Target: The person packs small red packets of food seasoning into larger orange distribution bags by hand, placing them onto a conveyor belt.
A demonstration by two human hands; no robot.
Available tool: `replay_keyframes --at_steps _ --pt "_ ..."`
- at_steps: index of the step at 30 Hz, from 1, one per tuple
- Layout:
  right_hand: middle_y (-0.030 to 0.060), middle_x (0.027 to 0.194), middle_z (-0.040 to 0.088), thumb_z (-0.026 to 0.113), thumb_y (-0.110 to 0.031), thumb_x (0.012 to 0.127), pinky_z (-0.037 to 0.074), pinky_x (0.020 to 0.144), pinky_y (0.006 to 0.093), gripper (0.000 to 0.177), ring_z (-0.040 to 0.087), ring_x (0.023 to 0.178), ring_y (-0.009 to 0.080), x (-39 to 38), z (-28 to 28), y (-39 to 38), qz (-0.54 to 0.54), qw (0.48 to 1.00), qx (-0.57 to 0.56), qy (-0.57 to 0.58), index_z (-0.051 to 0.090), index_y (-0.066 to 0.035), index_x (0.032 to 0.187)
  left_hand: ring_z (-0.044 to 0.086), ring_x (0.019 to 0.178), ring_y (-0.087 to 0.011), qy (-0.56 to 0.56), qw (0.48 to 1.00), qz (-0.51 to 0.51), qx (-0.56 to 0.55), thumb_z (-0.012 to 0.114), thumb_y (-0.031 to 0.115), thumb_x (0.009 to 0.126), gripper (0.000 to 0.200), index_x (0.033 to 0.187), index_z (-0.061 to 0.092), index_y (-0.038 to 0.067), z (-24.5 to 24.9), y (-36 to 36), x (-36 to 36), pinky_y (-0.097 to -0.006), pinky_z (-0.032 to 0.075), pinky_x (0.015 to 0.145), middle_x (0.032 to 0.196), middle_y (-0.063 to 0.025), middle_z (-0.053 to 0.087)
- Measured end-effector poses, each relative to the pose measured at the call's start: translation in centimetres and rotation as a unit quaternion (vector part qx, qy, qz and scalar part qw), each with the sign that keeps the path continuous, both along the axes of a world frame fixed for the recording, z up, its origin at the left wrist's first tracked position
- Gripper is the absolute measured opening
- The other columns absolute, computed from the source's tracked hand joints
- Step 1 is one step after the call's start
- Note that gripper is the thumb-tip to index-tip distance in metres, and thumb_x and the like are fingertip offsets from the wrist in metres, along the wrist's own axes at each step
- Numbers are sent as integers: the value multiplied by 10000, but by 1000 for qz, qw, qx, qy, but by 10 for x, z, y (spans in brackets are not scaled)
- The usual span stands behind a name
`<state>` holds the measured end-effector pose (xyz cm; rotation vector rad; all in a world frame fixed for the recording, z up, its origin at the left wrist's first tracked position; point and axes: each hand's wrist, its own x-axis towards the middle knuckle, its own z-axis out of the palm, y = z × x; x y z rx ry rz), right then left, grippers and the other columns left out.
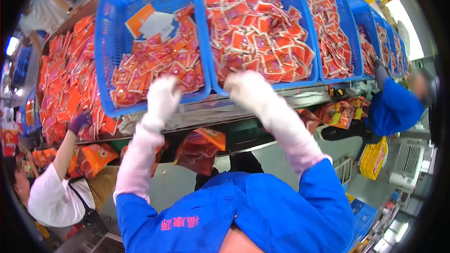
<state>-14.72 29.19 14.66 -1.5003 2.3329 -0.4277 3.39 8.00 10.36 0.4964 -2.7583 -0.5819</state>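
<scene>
Since motion blur hides the fingers, can't tell how open they are or if they've got anything. Jumbled red sachets (260, 35), no shared axis, fill the middle blue plastic crate (295, 83), 1 o'clock from the nearer right hand (246, 89); left hand's (164, 94) at its 9.

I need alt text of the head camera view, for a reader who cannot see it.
A person's white-gloved left hand and right hand, blurred, at the near edges of two blue baskets of small red packets. Orange bags show below the baskets. A co-worker in white is at the left, and another in blue at the right.
</scene>
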Motion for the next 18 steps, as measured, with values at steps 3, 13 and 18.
replay_keyframes --at_steps 3,13,18 --pt "154 1055 723 666 -210 860 557 861 443 259 693 989 348 -103 -77 -21 -2 984 175 31 735 -85 1076 663 1064 -373 -373 921 110 -25 729 367 838 584 1332 573 98 -72 -50 -81 -494 526 932 1142 -205 687" --pt "118 1168 698 690 -76 832 534 919 349 469 679 1053 214 -108 -59 31 -139 966 -119 -183 594 -55 1291 647 835 -148 -13 955 71 289 645 54 901 137 1011 650 -26 -53 -61 -4 -283 503 765 877 -103 686" --pt "29 1012 684 723 -118 866 483 845 260 322 599 930 85 -41 32 133 -298 815 -365 -337 634 -7 1155 691 953 -177 76 879 -207 422 688 -43 846 191 1013 671 48 54 131 7 -314 549 849 1043 -85 716"
